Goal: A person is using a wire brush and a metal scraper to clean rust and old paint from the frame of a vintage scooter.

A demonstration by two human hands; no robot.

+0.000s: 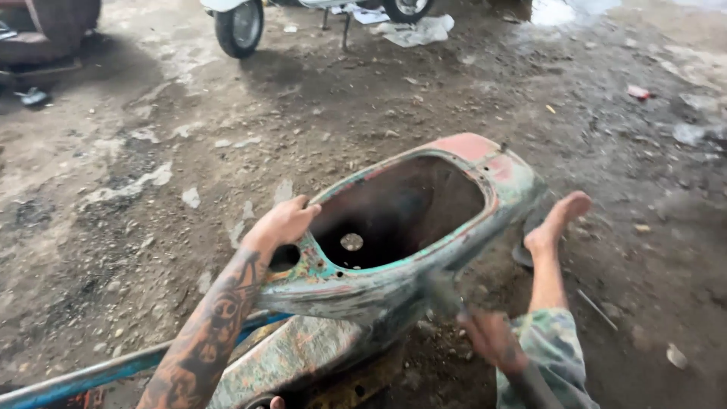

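Gripping the rim of an old scooter body shell [394, 227], the left hand [282, 225] curls its fingers over the near-left edge of the big oval opening, thumb side toward the hollow. The shell lies directly under and to the right of that hand, its long axis running from the lower left, close to the person, up and away to the right, where patches of red paint show through the worn green. Inside the hollow, just right of the left hand, a round hole shows pale in the dark floor of the shell.

The right hand [491, 339] sits lower and nearer the person, just beside the shell's outer flank; it is blurred, closed around what looks like a dark tool handle [447, 295] whose tip meets the flank, though the blur hides exactly what it is. The left hand is the one in firm contact with the shell.

Beyond the right hand a bare foot [556, 221] rests near the shell's far end. Below the left forearm a blue metal bar [106, 371] slants across. Farther off, across the dirt floor [151, 189], a scooter wheel [239, 27] stands.
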